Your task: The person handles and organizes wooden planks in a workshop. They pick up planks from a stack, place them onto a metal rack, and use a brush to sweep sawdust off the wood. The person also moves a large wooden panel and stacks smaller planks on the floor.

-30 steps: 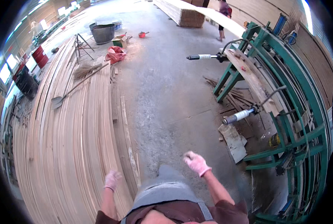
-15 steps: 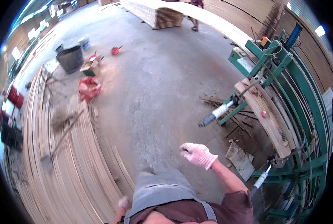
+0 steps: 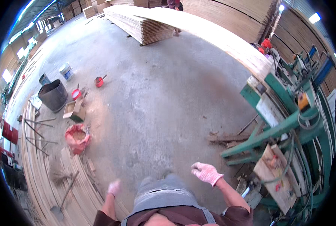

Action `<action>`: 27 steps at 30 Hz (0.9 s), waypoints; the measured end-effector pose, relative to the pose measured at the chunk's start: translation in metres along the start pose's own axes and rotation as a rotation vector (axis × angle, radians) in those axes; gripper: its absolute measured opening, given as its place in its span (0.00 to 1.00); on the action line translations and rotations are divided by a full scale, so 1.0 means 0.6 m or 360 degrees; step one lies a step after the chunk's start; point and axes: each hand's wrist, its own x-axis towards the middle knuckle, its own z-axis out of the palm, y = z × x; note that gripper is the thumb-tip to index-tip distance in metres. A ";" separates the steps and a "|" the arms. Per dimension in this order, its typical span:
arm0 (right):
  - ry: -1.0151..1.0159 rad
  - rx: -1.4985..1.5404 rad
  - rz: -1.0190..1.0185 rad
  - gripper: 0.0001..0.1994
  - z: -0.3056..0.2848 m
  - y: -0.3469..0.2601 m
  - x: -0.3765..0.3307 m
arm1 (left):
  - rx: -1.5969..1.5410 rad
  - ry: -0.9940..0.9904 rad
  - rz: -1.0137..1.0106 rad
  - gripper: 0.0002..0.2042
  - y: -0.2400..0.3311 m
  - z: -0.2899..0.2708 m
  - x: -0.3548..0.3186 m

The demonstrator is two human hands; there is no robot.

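My right hand (image 3: pixel 207 173), in a pale pink knit glove, hangs over the concrete floor in front of my apron, nearest to the green machine frame (image 3: pixel 277 132). Its fingers are loosely bent, the thumb stands off them, and nothing is in it. Lower left, my left hand (image 3: pixel 114 187) swings in a similar glove beside the long wooden strips (image 3: pixel 77 188). Motion smears its fingers, though no held thing shows. A grey apron (image 3: pixel 164 192) covers my front.
A long pale board (image 3: pixel 213 34) reaches from the machine to a board stack (image 3: pixel 138 28), with a person (image 3: pixel 174 4) behind. At left are a black tub (image 3: pixel 53 96), a red sack (image 3: pixel 77 139), a cardboard box (image 3: pixel 74 111), a red pot (image 3: pixel 99 81) and a shovel (image 3: pixel 64 197).
My view has moved forward, bringing the machine and board closer. My left hand has swung up and forward from beside my hip; my right hand stays out in front.
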 end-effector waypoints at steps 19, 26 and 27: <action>0.1708 0.2552 0.0992 0.20 -0.666 0.473 0.884 | -0.1168 -0.0202 0.0364 0.17 0.374 -0.789 1.519; 0.2671 0.2704 0.0785 0.31 -1.031 0.742 1.042 | -0.2217 -0.0953 0.0208 0.32 0.918 -1.046 2.015; 0.2764 0.2772 0.0769 0.31 -1.081 0.767 1.064 | -0.2203 -0.1058 0.0242 0.30 1.000 -1.055 2.047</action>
